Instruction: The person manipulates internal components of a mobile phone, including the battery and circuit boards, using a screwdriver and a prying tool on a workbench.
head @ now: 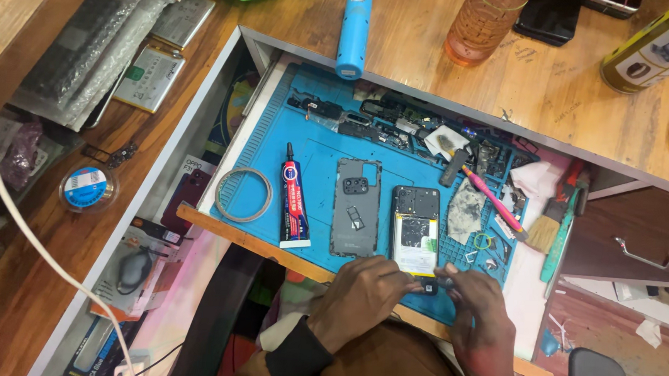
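Blue silicone mat [321,152] in a pulled-out drawer, and both hands are working at its near edge. Left hand [363,290] is curled, fingers closed on the bottom end of an opened phone [415,230]. Right hand [476,301] is pinched shut on a small dark part [429,284] at that same end; it's too small to say what it is. The phone lies flat, back off, battery exposed, directly ahead of the knuckles and touching both hands.

Handling, my read: the opened phone is light and stiff but fragile with its insides bare. Hold it by the side rails or bottom edge, keep off the battery and boards. The small part looks fiddly, so a fingertip pinch only, low force.

Around the hands:
- back cover [356,207], grey, just left of the phone, ahead of the left hand
- glue tube [293,201] further left, then a ring of tape [243,195]
- dirty cloth [466,210] just ahead of the right hand, pink-handled tool [495,199] beyond it
- brush [547,228] out to the right, off the mat
- loose parts and screws along the far edge of the mat, well away from both hands
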